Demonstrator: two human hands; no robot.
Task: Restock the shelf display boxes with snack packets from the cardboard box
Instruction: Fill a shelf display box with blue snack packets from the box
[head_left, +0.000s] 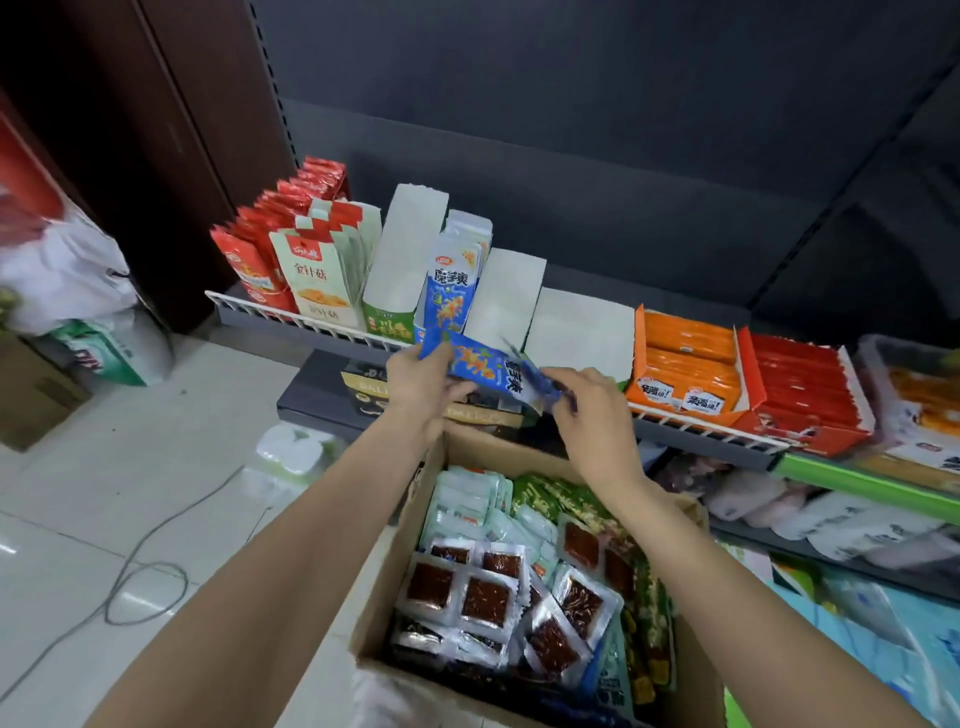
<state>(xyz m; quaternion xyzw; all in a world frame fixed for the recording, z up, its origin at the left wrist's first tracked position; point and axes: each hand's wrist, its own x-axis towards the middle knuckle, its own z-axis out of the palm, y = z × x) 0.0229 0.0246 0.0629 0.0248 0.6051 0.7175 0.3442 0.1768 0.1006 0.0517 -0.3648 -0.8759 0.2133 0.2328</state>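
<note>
- Fingers of left hand (423, 382) curl round one end of a blue snack packet (480, 371); right hand (592, 415) pinches the other end, which is motion-blurred, so the exact finger positions there are unclear.
- Packet lies tilted between both hands, above the far edge of the cardboard box (395, 561) and just in front of the blue display box (452, 291) on the shelf (311, 325).
- Progress, judged: blue display box already holds matching packets but looks only partly filled; the neighbouring white display boxes (576, 332) show no contents from this angle.
- Remaining: cardboard box holds many packets of several kinds, so most restocking appears undone.
- Orange display box (685, 364) at right looks full.
</note>
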